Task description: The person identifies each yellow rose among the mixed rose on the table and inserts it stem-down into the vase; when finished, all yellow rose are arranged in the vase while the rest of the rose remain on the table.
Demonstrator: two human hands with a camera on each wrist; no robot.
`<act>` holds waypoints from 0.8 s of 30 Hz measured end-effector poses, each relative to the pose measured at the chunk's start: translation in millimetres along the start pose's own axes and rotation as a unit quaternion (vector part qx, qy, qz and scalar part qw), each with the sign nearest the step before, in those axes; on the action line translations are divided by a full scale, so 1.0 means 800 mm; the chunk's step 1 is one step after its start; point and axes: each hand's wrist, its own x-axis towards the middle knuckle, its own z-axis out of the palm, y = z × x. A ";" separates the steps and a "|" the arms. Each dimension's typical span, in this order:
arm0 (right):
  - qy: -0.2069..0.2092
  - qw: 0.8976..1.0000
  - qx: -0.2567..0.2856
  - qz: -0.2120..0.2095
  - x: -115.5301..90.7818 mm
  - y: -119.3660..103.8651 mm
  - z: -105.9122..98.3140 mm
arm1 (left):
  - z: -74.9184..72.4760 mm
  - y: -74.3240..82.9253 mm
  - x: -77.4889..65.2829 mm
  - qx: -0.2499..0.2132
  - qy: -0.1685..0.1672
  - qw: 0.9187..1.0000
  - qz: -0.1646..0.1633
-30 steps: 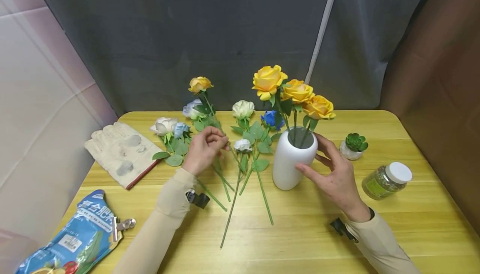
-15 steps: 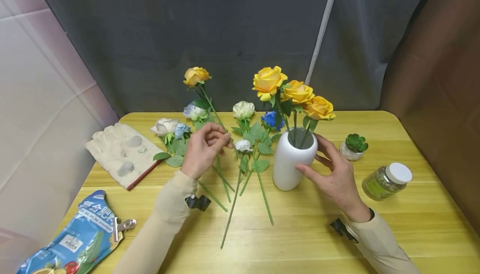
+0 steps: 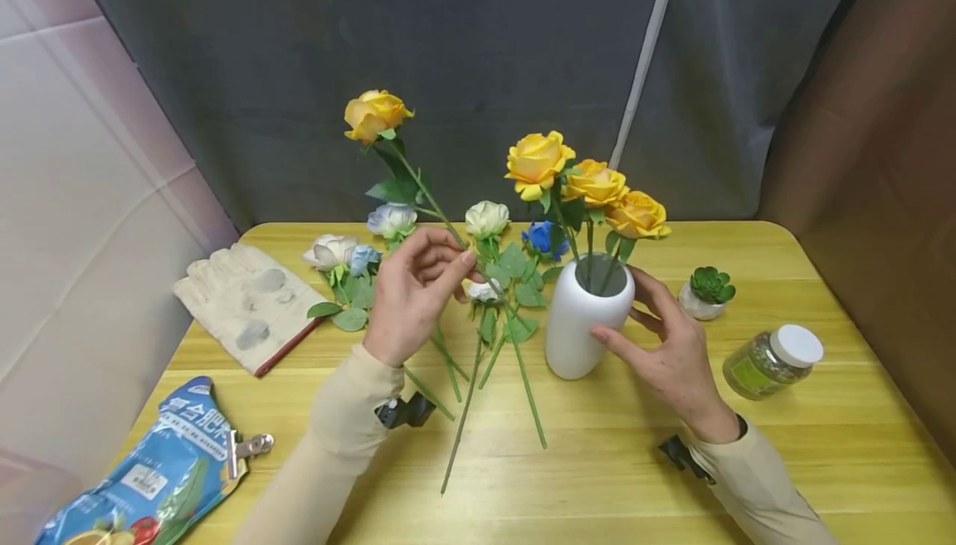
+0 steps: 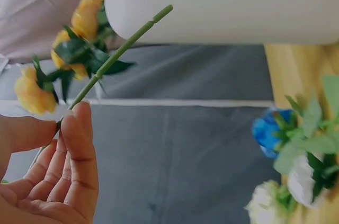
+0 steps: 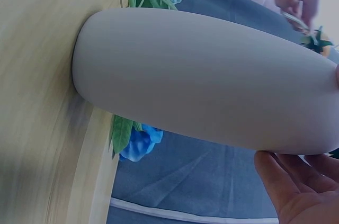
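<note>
My left hand (image 3: 418,292) pinches the stem of a yellow rose (image 3: 376,116) between thumb and fingers. The bloom tilts up to the left, and in the left wrist view the bare stem end (image 4: 132,38) points toward the vase. My right hand (image 3: 668,354) holds the white vase (image 3: 578,338) around its right side, thumb in front and fingers behind. The vase stands upright on the table with several yellow roses (image 3: 593,182) in it. Below and beyond my left hand lie a small white rose (image 3: 484,289), a cream rose (image 3: 487,219) and a blue rose (image 3: 543,240).
At the left are more pale flowers (image 3: 330,252), work gloves (image 3: 250,308) and a blue fertilizer bag (image 3: 149,479) with a metal clip (image 3: 250,445). Right of the vase stand a potted succulent (image 3: 709,289) and a white-lidded jar (image 3: 773,360). A dark curtain (image 3: 448,55) hangs behind the table.
The left hand has lifted the yellow rose up and shifted slightly right, raising its stem clear of the flowers below. The right hand has stayed on the vase.
</note>
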 end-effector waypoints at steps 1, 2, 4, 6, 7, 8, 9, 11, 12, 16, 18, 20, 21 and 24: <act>0.000 1.000 0.000 0.000 0.000 0.000 0.000 | 0.002 0.004 0.000 -0.003 0.002 1.000 0.009; 0.000 1.000 0.001 0.000 0.000 0.000 0.000 | 0.004 0.008 0.000 -0.005 0.005 1.000 0.017; 0.001 1.000 0.002 -0.001 0.000 0.001 0.000 | 0.008 0.014 0.000 -0.013 0.011 0.999 0.030; 0.001 1.000 0.004 -0.003 0.000 0.001 0.000 | 0.011 0.019 0.001 -0.019 0.017 0.999 0.040; 0.001 1.000 0.005 -0.004 0.000 0.001 0.000 | 0.012 0.021 0.002 -0.023 0.020 0.999 0.044; 0.001 1.000 0.006 -0.005 0.000 0.001 0.000 | 0.014 0.023 0.003 -0.028 0.023 0.998 0.048; 0.001 1.000 0.006 -0.006 0.000 0.001 0.000 | 0.015 0.024 0.003 -0.033 0.025 0.998 0.051; 0.002 1.000 0.006 -0.008 0.001 0.001 0.000 | 0.018 0.026 0.005 -0.038 0.029 0.997 0.058; 0.002 1.000 0.006 -0.009 0.001 0.001 0.000 | 0.020 0.026 0.006 -0.041 0.030 0.997 0.062; 0.003 1.000 0.006 -0.015 0.002 0.002 0.000 | 0.027 0.029 0.009 -0.048 0.036 0.995 0.076; 0.003 1.000 0.007 -0.016 0.002 0.002 0.000 | 0.030 0.030 0.011 -0.052 0.039 0.994 0.083; 0.003 1.000 0.007 -0.017 0.002 0.002 0.000 | 0.033 0.031 0.013 -0.056 0.041 0.994 0.088; 0.003 1.000 0.008 -0.016 0.002 0.002 0.000 | 0.035 0.031 0.014 -0.058 0.041 0.993 0.091; 0.001 1.000 0.008 -0.013 0.001 0.002 0.000 | 0.038 0.033 0.016 -0.062 0.042 0.993 0.096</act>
